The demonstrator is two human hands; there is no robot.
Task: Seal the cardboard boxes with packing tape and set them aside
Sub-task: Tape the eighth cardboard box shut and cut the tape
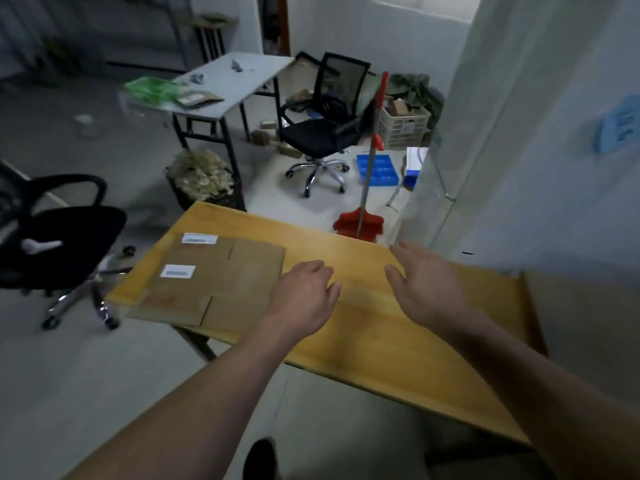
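Both arms reach in from the bottom of the frame over a yellow wooden tabletop [363, 327] that runs diagonally across the middle. The left hand [304, 292] is palm down with fingers relaxed and slightly spread, its fingertips right at the right edge of the flattened cardboard boxes [214, 282], holding nothing. The right hand [426, 282] hovers just right of centre, fingers loose and open, also holding nothing. The boxes lie flat at the left end of the tabletop, stacked, with two white labels [178, 271] on the top one, and their near left corner hangs a bit past the edge. Further back, upper centre, there's a black office chair [325, 126], a white folding table [235, 84] and a red dustpan [360, 225] standing on the floor. Another black chair [62, 237] sits at the left edge.
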